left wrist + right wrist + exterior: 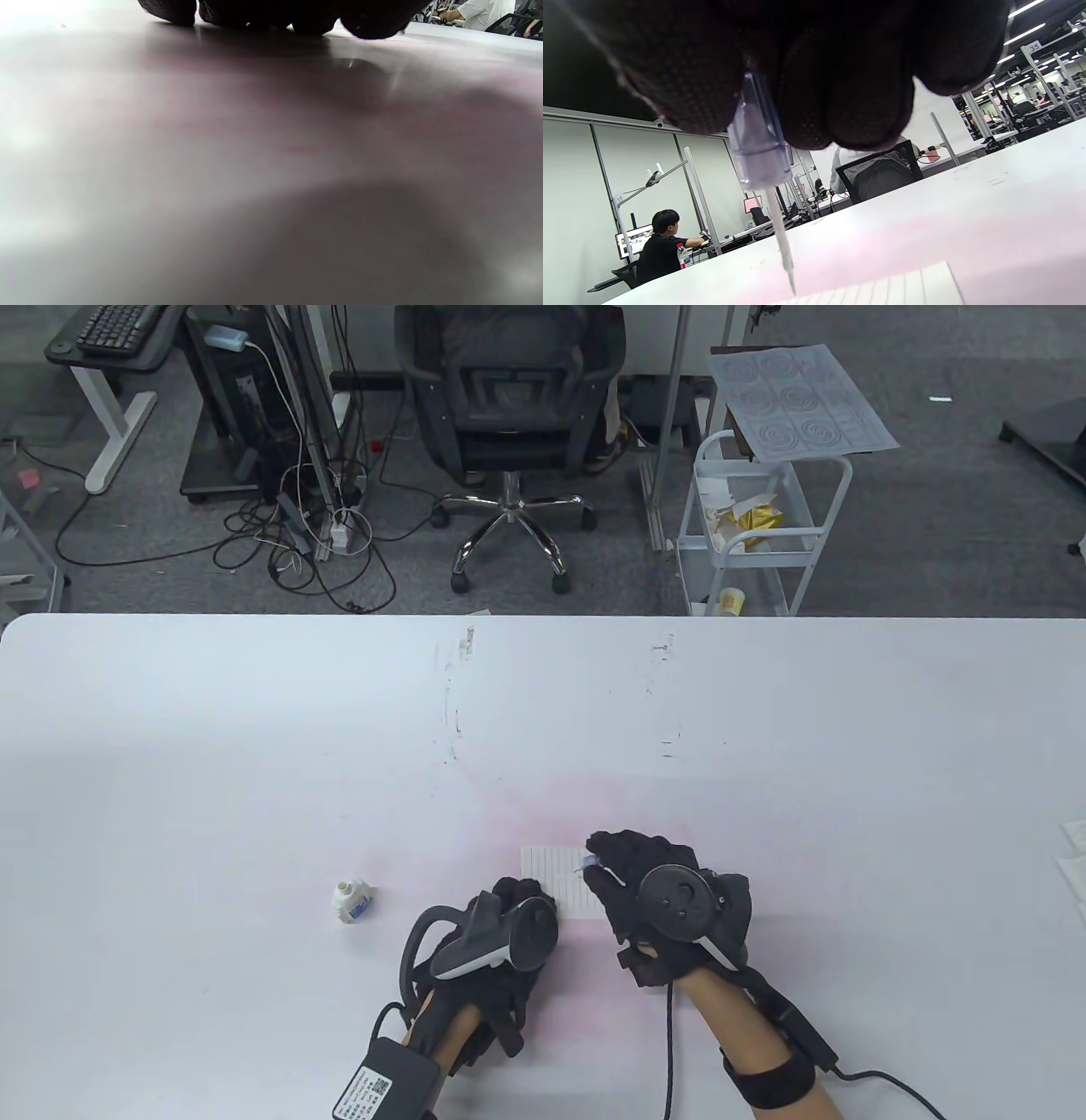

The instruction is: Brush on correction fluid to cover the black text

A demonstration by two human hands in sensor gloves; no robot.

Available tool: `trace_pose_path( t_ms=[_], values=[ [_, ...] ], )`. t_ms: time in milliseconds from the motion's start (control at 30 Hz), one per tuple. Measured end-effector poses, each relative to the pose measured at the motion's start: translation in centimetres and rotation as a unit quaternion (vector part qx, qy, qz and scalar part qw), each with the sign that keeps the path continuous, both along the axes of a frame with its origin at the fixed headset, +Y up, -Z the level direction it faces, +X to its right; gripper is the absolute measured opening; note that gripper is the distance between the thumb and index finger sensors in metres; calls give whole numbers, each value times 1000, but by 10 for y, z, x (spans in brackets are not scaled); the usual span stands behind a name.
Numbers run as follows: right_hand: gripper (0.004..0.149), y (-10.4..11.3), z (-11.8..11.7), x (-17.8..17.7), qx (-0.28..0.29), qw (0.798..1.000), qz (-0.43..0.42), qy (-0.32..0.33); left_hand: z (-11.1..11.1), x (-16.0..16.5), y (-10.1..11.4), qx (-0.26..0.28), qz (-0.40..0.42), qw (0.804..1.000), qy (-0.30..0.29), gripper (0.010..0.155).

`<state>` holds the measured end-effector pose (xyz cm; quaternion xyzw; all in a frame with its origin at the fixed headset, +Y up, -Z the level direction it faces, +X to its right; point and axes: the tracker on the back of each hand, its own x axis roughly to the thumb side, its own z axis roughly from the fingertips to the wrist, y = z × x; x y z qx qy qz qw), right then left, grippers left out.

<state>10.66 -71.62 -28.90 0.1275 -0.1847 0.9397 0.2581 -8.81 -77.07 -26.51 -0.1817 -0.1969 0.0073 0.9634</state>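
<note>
A small lined paper [556, 881] lies on the white table [254, 746]. My right hand [628, 869] pinches the clear cap of the correction-fluid brush [759, 140]; its thin white brush stem [781, 241] points down, tip just above the paper's near edge [908, 284]. My left hand [517, 903] rests fingers-down on the paper's left part; in the left wrist view its fingertips [305, 19] press on the table. The open correction fluid bottle [352, 899], white with a blue label, stands to the left of my left hand. No black text can be made out.
An office chair [509, 415] and a white cart [764, 526] stand beyond the table's far edge. White papers [1071, 857] lie at the right edge of the table. Cables trail from both wrists at the table's near edge.
</note>
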Motion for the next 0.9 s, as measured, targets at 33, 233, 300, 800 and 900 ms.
trace_pose_path(
  t_ms=[33,233,300,800,900],
  values=[
    [44,0,0,0,0,1000,2,2,0,0,0,0,0,1000,0,62],
    [44,-3,0,-5,4,1000,28,10,0,0,0,-1,2,1000,0,62],
    [44,-5,0,-5,4,999,36,8,0,0,0,-1,2,1000,0,62],
    [43,-12,-4,-8,-17,997,70,19,0,0,0,-1,2,1000,0,62],
    [43,-10,-4,-8,-23,997,65,25,0,0,0,-1,2,1000,0,62]
  ],
)
